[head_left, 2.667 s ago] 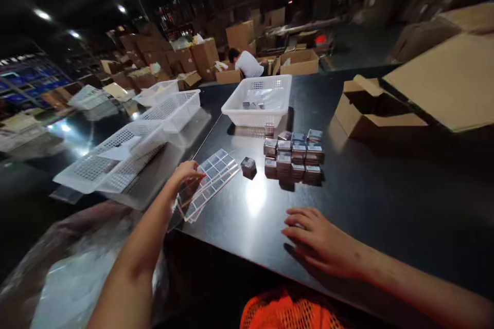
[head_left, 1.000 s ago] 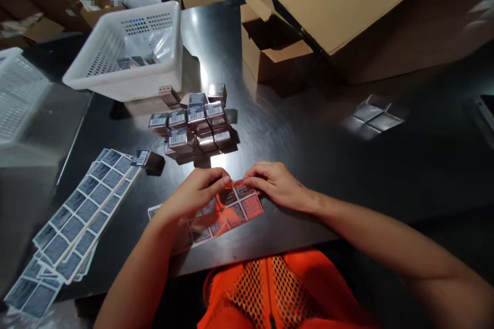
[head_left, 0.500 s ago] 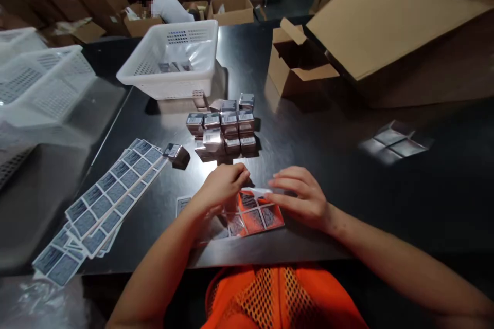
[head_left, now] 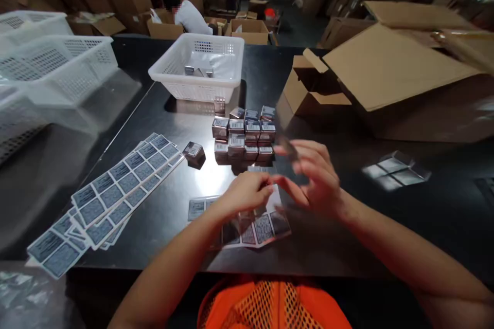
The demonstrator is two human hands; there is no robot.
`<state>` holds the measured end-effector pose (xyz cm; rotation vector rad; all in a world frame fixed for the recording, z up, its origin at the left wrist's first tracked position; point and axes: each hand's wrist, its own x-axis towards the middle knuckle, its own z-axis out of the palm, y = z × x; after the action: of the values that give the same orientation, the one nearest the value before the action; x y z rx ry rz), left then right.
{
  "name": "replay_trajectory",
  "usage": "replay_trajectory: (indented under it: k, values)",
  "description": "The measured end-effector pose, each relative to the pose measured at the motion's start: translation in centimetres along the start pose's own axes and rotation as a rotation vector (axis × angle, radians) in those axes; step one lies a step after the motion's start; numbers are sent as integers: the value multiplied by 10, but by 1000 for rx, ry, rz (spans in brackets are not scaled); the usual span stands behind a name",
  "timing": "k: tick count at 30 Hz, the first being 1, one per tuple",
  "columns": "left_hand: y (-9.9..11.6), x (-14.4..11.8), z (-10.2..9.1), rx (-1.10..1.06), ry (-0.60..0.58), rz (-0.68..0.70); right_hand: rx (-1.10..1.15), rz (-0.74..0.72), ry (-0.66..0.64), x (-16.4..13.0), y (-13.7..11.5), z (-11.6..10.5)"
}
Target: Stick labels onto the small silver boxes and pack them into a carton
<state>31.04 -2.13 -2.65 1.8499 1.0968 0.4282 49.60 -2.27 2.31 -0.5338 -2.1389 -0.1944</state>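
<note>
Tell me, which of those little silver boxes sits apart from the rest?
The single small box, left of the stacked block of boxes. It lies tilted and alone on the black table, beside the long label sheets; the others are packed together.

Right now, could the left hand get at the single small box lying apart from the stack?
Probably yes. The left hand rests on the label sheet, and only bare tabletop lies between it and the lone box.
</note>
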Motion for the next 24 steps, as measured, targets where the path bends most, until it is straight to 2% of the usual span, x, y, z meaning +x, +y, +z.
replay_trajectory:
  k: [2,4,8,10,11,13,16,20,22,24]
  values:
    - [2,2,6,64,61,-30,-72,46,-65,22,16,25]
    - [6,1,10,118,121,-71,-130,44,-188,37,28,49]
    - [13,-2,13,210,194,-110,-188,88,-451,48,33,78]
    - [15,-3,14,234,198,-107,-136,100,-455,46,32,82]
    - [15,-4,14,240,199,-103,-77,97,-399,45,32,82]
    - [15,-5,15,237,206,-96,68,74,-203,38,34,74]
    - [14,-7,16,179,223,-91,184,-14,51,18,34,44]
    - [16,-10,13,54,283,-107,149,-145,52,-19,21,-5]
    - [17,-12,13,-50,321,-86,153,-153,4,-36,12,-18]
    - [19,-13,15,-145,351,-15,178,-90,-58,-52,3,-22]
